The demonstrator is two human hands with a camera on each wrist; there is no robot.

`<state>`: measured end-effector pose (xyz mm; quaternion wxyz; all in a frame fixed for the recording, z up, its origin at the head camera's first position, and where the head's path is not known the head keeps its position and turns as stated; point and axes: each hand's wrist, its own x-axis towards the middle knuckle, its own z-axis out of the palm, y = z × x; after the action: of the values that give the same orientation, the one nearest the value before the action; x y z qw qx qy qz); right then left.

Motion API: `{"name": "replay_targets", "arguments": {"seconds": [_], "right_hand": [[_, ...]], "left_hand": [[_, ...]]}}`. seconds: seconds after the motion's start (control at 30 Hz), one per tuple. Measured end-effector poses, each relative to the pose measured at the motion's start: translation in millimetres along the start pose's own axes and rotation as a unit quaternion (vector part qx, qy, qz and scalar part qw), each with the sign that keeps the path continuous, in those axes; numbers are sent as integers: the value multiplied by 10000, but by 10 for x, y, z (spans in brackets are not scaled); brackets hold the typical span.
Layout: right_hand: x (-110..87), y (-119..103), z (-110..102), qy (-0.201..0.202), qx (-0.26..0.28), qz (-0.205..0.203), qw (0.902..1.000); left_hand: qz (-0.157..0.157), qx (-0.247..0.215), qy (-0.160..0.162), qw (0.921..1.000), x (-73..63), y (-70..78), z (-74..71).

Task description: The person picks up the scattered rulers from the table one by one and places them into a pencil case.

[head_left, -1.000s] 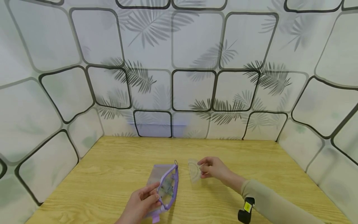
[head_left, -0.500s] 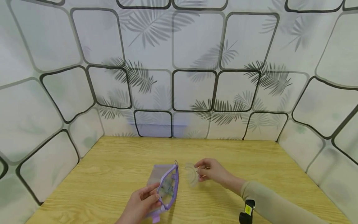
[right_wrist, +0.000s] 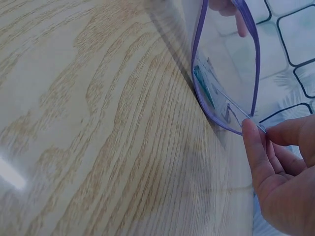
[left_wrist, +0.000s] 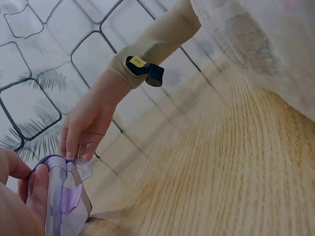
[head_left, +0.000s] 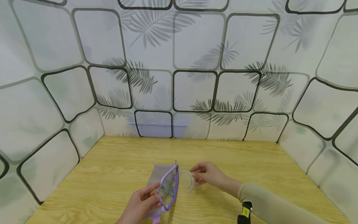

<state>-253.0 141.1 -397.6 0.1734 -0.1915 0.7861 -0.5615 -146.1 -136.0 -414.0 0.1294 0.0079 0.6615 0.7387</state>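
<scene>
A see-through pencil pouch (head_left: 160, 175) with purple zipper edging stands on the table, its mouth spread wide toward the right. My left hand (head_left: 142, 200) grips the near side of its rim, thumb outside. Inside the pouch, small blue-green items (right_wrist: 204, 86) show through the opening. My right hand (head_left: 208, 175) pinches a clear plastic protractor (head_left: 186, 179) by its right edge between thumb and fingers. The protractor is tilted, its left edge right by the pouch's mouth. In the right wrist view it appears edge-on, overlapping the opening.
The wood-grain table (head_left: 112, 174) spreads around both hands. A patterned curtain (head_left: 195, 93) with dark outlines and leaf prints encloses its back and sides. A dark wrist camera with a yellow label (head_left: 245, 212) sits on my right sleeve (head_left: 268, 199).
My right hand has moved left and slightly toward me with the protractor, bringing it up beside the pouch's mouth. The left hand and the pouch have stayed in place.
</scene>
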Motion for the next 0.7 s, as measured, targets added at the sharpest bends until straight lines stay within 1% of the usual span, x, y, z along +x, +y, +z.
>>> {"name": "replay_targets", "arguments": {"seconds": [0.1, 0.2, 0.33, 0.53, 0.7], "right_hand": [[14, -15, 27, -6, 47, 80, 10000], [26, -28, 67, -67, 83, 49, 9999], [52, -43, 129, -140, 123, -32, 9998], [104, -66, 219, -154, 154, 72, 9997], [157, -63, 291, -126, 217, 3, 9997]], "left_hand": [[5, 19, 26, 10000, 0, 6, 8], [7, 45, 30, 10000, 0, 10, 13], [-5, 47, -20, 10000, -1, 13, 1], [-8, 21, -108, 9999, 5, 10, -10], [119, 58, -89, 9999, 13, 2, -10]]}}
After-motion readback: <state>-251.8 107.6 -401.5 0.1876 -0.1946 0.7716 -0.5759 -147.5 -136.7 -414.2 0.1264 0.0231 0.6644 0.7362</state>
